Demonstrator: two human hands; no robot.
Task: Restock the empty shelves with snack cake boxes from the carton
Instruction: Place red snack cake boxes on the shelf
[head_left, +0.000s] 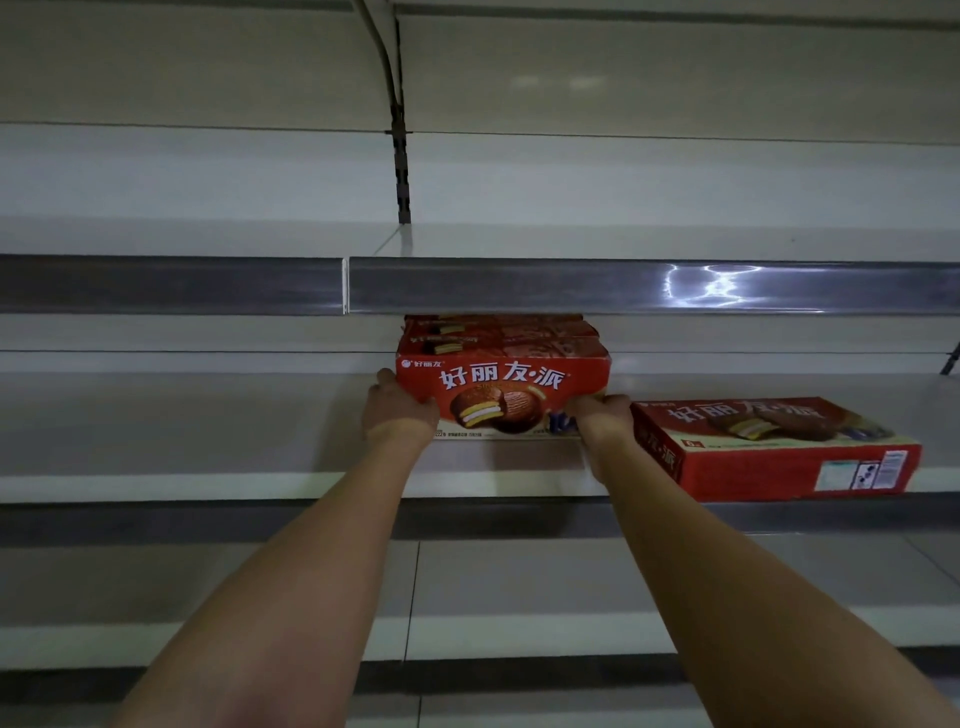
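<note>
A row of red snack cake boxes (501, 384) stands upright on the middle shelf (208, 441), the front one showing chocolate pies and white lettering. My left hand (397, 408) grips the front box at its lower left corner. My right hand (602, 413) holds its lower right corner. Another red box (774, 447) lies flat on the same shelf just right of my right wrist, angled toward the front edge. The carton is out of view.
The white shelf above (571, 239) has a grey price rail (519, 286) hanging over the tops of the standing boxes. A slotted upright (401, 166) rises behind. Lower white shelves (519, 629) run under my forearms.
</note>
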